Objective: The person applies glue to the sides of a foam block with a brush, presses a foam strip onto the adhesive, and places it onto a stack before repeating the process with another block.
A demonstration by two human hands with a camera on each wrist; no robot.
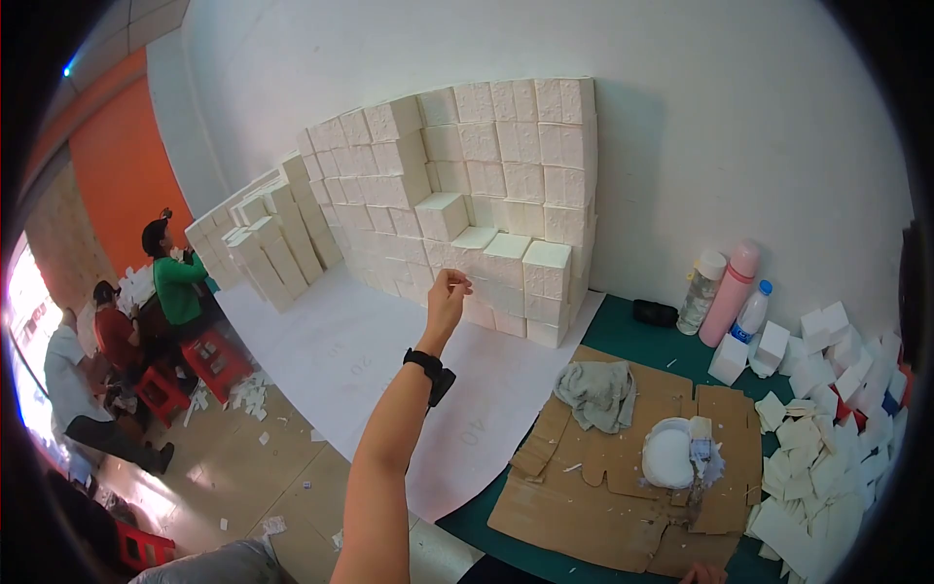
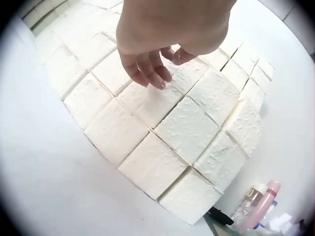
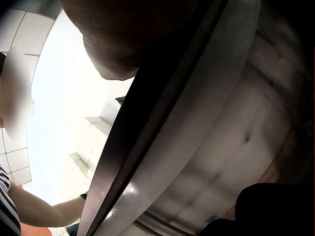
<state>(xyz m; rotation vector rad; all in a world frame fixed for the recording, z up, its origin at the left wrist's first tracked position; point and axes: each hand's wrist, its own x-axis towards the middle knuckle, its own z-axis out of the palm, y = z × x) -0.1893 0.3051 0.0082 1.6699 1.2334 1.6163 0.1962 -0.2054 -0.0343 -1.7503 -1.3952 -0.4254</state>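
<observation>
My left hand (image 1: 448, 300) is held out in front of the stacked white blocks (image 1: 486, 185), its fingers loosely bent with nothing between them. In the left wrist view, the left hand (image 2: 170, 34) hangs over the rough-faced blocks (image 2: 192, 128), which stand in tight rows. The stack's front right part steps down lower than the back. Only a little of my right hand (image 1: 704, 574) shows, low by the cardboard's near edge. From the right wrist, the right hand (image 3: 108, 54) is dark beside a table edge (image 3: 162, 142); its fingers are hidden.
White paper (image 1: 365, 389) lies under the stack. On the cardboard (image 1: 593, 496) are a grey cloth (image 1: 595, 394) and a white rounded lump (image 1: 667, 454). Bottles (image 1: 732, 292) and a black case (image 1: 655, 312) stand by the wall. Loose white pieces (image 1: 808, 467) pile up rightward. People (image 1: 180, 282) are at far left.
</observation>
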